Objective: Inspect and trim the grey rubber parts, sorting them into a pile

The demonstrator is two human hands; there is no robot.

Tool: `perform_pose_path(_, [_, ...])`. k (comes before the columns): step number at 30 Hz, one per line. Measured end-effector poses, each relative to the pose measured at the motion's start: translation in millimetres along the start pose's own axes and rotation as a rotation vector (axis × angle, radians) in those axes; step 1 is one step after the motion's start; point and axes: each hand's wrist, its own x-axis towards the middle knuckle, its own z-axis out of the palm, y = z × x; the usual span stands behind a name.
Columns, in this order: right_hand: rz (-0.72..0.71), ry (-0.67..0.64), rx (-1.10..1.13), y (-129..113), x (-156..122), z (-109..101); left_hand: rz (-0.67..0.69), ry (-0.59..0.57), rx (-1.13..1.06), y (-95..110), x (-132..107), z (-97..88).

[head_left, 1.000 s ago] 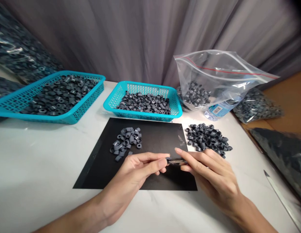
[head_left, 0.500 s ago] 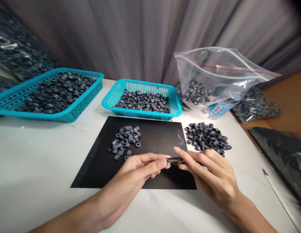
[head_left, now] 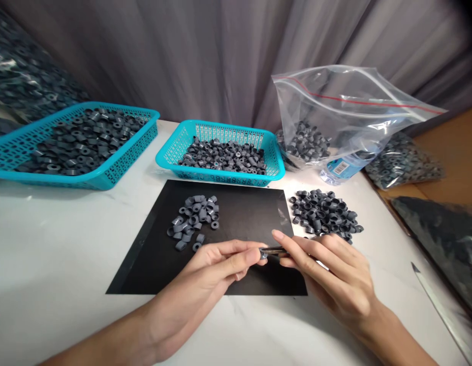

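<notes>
Between the thumb and fingers of my left hand [head_left: 220, 267] is a small grey plastic ring [head_left: 263, 255], mostly covered by the fingertips. My right hand [head_left: 331, 269] is closed around a slim dark metal tool [head_left: 274, 250] that looks like tweezers, its rear part hidden in the palm. The tool's narrow tip touches the ring. Both hands are over the front of a black mat [head_left: 251, 213]. On the mat's left side lies a loose pile of grey rings [head_left: 195, 216]; a bigger pile of similar rings [head_left: 325, 213] sits on the white table just beyond my right hand.
Two turquoise baskets, one at left [head_left: 121, 165] and one behind the mat [head_left: 220, 174], contain many grey rings. An open zip bag [head_left: 335, 107] stands at back right beside a water bottle [head_left: 340, 168]. A pointed pale strip [head_left: 436, 305] lies at right.
The view has shifted slightly, so the baskets and mat appear a little higher and further left. Both hands keep nearly the same pose, with the tool still at the ring.
</notes>
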Motion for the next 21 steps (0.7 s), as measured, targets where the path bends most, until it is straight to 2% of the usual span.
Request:
perform_pose_path(12, [-0.012,0.028,-0.004,-1.2,2.8,-2.4,-0.017,-0.005,-0.029,-2.0,-2.0,-0.4])
perform_pose_path(21, [0.115,0.078,0.18,-1.0,1.4,-1.5,0.037,-0.01,0.03,3.9,-1.0,2.3])
